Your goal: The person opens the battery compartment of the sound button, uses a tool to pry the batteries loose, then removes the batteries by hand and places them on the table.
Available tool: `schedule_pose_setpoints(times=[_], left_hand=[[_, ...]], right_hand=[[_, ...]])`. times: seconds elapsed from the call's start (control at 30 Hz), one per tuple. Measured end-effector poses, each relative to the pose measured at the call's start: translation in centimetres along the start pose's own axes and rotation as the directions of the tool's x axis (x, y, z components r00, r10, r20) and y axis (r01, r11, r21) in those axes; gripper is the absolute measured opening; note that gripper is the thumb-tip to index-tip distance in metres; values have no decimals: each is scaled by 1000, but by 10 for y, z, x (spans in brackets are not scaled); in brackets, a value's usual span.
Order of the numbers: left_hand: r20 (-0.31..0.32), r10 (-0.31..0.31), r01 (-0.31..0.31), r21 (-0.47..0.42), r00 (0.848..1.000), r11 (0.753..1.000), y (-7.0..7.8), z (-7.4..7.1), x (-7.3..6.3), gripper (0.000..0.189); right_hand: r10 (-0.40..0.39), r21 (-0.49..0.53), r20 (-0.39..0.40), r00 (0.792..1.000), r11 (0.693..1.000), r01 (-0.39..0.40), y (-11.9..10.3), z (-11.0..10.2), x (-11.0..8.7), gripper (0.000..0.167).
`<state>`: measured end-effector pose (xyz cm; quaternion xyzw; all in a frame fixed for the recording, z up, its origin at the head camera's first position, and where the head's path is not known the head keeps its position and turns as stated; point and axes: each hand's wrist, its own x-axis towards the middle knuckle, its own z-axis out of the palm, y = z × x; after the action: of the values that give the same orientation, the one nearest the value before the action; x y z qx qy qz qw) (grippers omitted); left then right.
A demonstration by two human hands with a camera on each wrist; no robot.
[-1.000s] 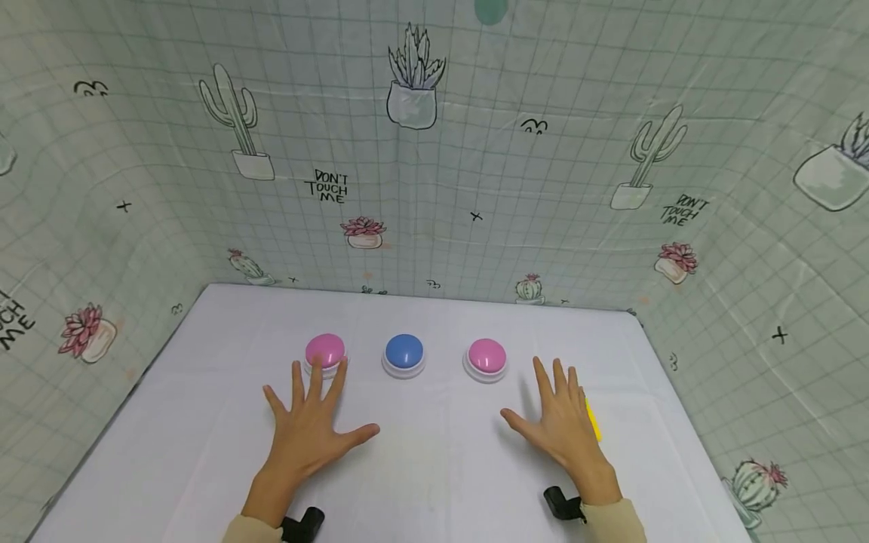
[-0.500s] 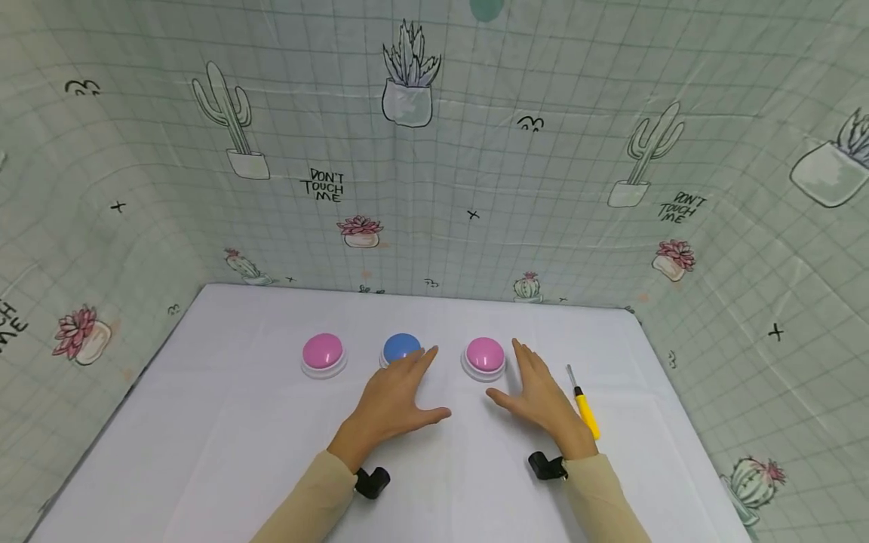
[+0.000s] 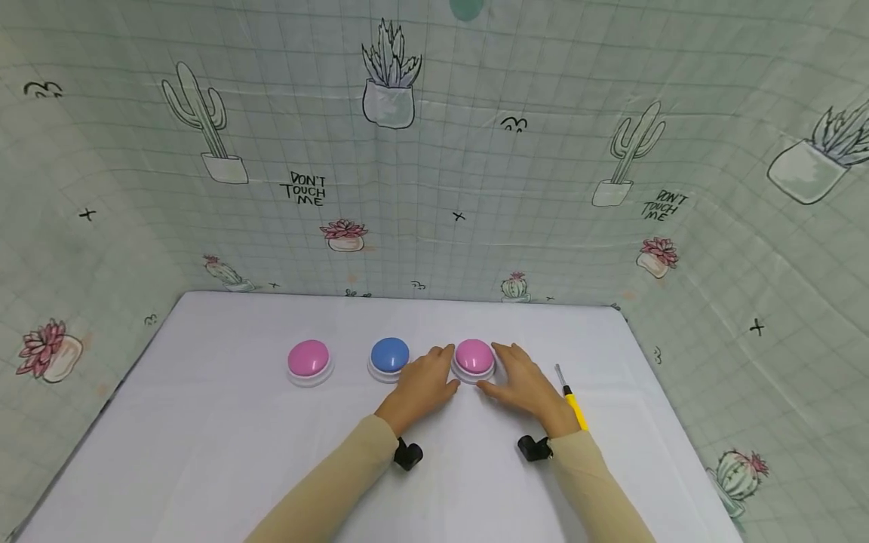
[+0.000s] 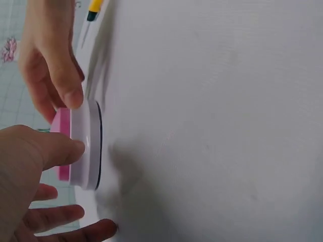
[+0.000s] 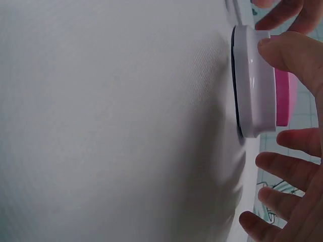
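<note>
Three dome push buttons with white bases stand in a row in the head view: a left pink button (image 3: 308, 357), a blue button (image 3: 390, 354) and a right pink button (image 3: 474, 356). My left hand (image 3: 422, 383) is at the left side of the right pink button, fingers spread apart in the left wrist view, its thumb (image 4: 68, 150) overlapping the white base. On the opposite side is my right hand (image 3: 526, 383), its fingers loosely extended and its thumb (image 5: 277, 49) right at the base. The left hand's wrist side overlaps the blue button's lower edge.
To the right of my right hand lies a screwdriver (image 3: 575, 409) with a yellow handle, partly hidden by the wrist. The white-covered table (image 3: 224, 422) is bordered at the back and sides by a patterned cloth (image 3: 421, 173). Black wrist cameras sit under both wrists.
My left hand has moved right from the left pink button, past the blue one, to the right pink button. My right hand has moved left to it, uncovering the screwdriver.
</note>
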<state>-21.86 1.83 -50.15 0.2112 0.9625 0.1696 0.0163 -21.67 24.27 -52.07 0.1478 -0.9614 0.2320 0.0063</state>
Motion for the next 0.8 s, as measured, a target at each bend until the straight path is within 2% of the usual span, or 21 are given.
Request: schedule_pose_setpoints(times=[0.2, 0.4, 0.57, 0.8], left_hand=[[6, -45, 46, -75, 999, 996, 1, 5, 9, 59], [-19, -58, 55, -120, 998, 991, 0, 10, 8, 54], [-48, -43, 36, -125, 998, 991, -1, 11, -2, 51], [-80, -42, 31, -136, 996, 990, -4, 8, -29, 55]], right_hand=[[-8, 18, -17, 1000, 1000, 8, 0, 4, 5, 70], [18, 34, 12, 1000, 999, -19, -4, 11, 3, 74], [16, 68, 11, 1000, 998, -17, -15, 13, -4, 75], [-48, 53, -1, 999, 997, 48, -30, 19, -19, 72]])
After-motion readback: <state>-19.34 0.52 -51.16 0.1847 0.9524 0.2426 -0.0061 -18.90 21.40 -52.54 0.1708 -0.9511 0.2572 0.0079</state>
